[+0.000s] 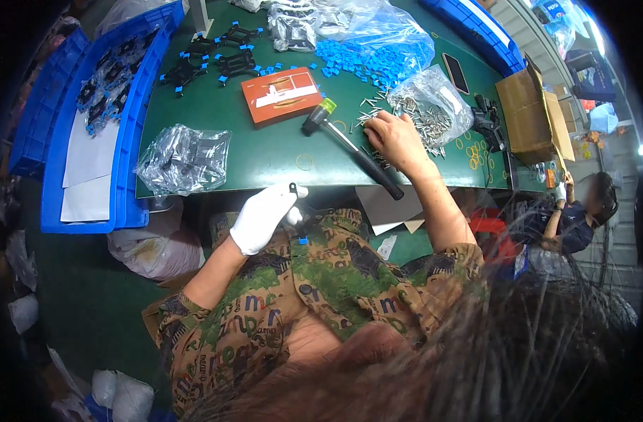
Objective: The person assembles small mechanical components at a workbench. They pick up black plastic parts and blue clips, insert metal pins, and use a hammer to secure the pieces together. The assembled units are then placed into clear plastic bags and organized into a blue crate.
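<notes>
My left hand (265, 216), in a white glove, is just off the table's front edge, closed round a black plastic frame part. Only a dark tip shows above the fingers, and a blue clip (303, 240) shows below the hand. My bare right hand (397, 141) rests on the table at the pile of small metal pins (430, 121), fingers bent together. Whatever is between its fingertips is hidden. A hammer (356, 151) with a black and yellow-green head lies left of that hand, its handle past the table edge. Blue clips (367, 62) are heaped beyond, by a plastic bag.
Black frames with blue clips (237, 62) lie at the back left, near an orange-red box (280, 96). A bagged bundle (184, 158) sits front left. Blue crates (117, 211) flank the table. A phone (455, 73), rubber bands (474, 156) and a carton (525, 116) are right. Another person works far right.
</notes>
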Demonstrator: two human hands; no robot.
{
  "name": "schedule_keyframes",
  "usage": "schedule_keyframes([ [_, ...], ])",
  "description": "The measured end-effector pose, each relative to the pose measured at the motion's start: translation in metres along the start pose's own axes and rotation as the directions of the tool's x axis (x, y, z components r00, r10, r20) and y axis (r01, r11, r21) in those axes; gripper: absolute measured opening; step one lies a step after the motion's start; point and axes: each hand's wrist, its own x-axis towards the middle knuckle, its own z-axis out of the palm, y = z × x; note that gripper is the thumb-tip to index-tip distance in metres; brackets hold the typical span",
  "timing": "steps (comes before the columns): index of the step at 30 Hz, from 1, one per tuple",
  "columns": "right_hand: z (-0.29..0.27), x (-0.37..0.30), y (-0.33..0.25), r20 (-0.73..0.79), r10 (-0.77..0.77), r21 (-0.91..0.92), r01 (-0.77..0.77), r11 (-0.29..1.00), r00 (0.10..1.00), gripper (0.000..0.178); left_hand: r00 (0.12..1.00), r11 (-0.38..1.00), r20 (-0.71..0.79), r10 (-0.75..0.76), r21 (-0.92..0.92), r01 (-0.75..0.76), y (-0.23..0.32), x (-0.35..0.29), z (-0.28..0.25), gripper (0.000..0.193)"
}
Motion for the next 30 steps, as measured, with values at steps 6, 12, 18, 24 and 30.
schedule_keyframes([
  [6, -0.002, 0.010, -0.017, -0.104, -0.148, 0.141, 0.161, 0.977, 0.984, 0.018, 1.000, 0.999, -0.017, -0.017, 0.041, 0.018, 0.004, -0.001, 0.004, 0.029],
  [12, 0.005, 0.020, -0.014, 0.040, -0.149, 0.179, 0.139, 0.974, 0.988, 0.018, 1.000, 0.996, -0.002, 0.014, 0.083, -0.013, 0.004, -0.002, 0.003, 0.028],
  [18, -0.015, 0.012, -0.032, -0.150, -0.067, 0.425, 0.126, 0.896, 0.986, 0.012, 0.999, 0.973, -0.023, 0.046, 0.229, -0.039, 0.000, 0.000, 0.000, 0.026],
  [24, -0.039, -0.016, -0.101, 0.008, -0.190, 0.899, 0.076, 0.431, 0.982, 0.009, 0.988, 0.847, -0.105, 0.115, 0.530, -0.042, 0.000, 0.006, 0.007, 0.023],
  [30, -0.019, -0.020, -0.120, -0.027, -0.215, 0.888, 0.122, 0.444, 0.976, 0.008, 0.977, 0.762, -0.137, 0.165, 0.646, -0.038, 0.011, 0.003, 0.013, 0.022],
])
